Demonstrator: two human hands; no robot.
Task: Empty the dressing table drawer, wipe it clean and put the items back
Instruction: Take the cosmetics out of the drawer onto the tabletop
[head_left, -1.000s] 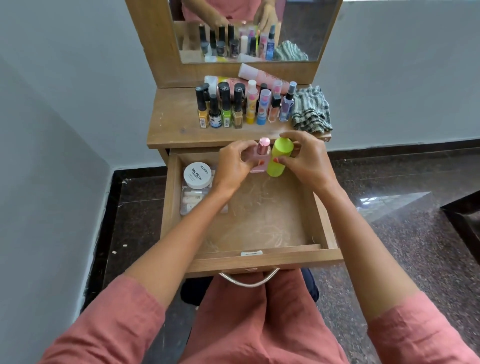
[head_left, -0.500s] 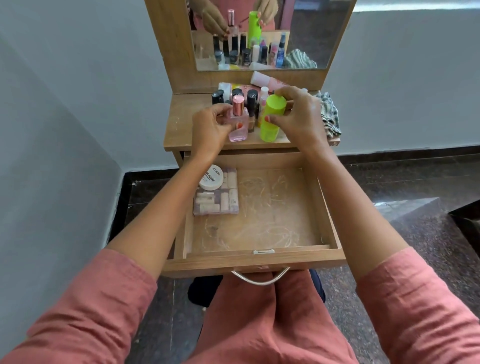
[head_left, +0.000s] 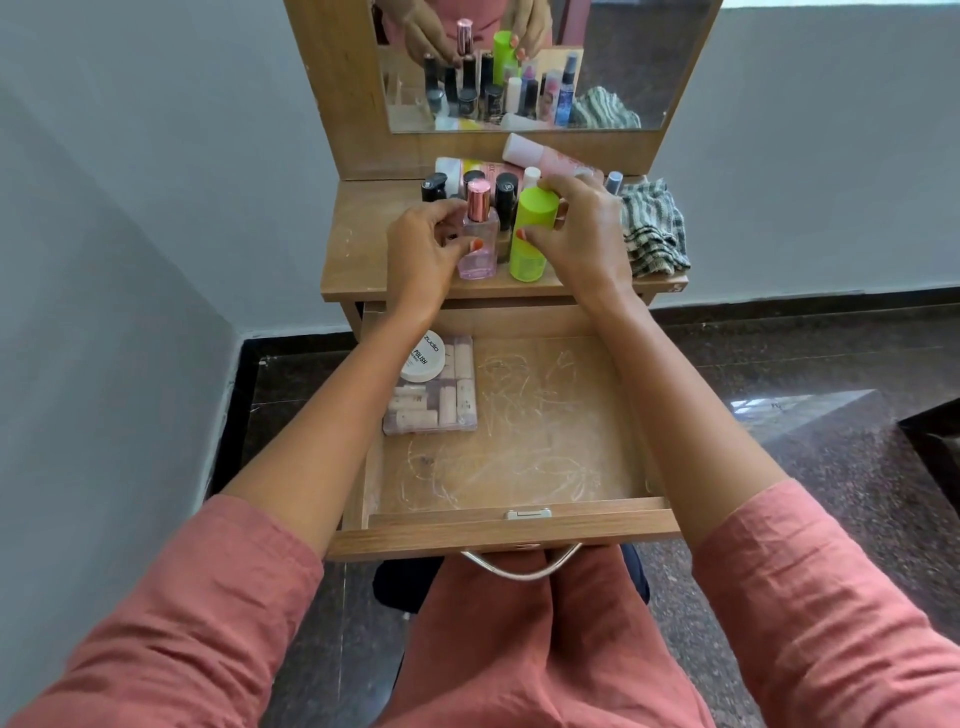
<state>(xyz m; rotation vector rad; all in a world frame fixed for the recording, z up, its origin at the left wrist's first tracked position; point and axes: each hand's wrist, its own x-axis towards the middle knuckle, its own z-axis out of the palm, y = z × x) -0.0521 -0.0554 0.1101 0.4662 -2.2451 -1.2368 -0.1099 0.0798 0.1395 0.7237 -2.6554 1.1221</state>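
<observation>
L hand (head_left: 423, 252) fingers curled round pink bottle (head_left: 479, 244), R hand (head_left: 584, 244) fingers curled round green bottle (head_left: 529, 239); both upright on table (head_left: 363, 249) just behind drawer (head_left: 509, 535). Drawer open; white jar (head_left: 423, 358) on clear box (head_left: 449, 413) in its back-left corner. Striped cloth (head_left: 653, 228) on table, behind drawer's right side.

On the tabletop (head_left: 374, 249) a cloth (head_left: 652, 234) lies right of the bottles (head_left: 527, 260) — in the drawer (head_left: 509, 532), a jar (head_left: 423, 358) atop a case (head_left: 447, 410).

Two hands (head_left: 423, 254) (head_left: 582, 241), two held bottles (head_left: 485, 262) (head_left: 530, 260), one cloth (head_left: 652, 228)
</observation>
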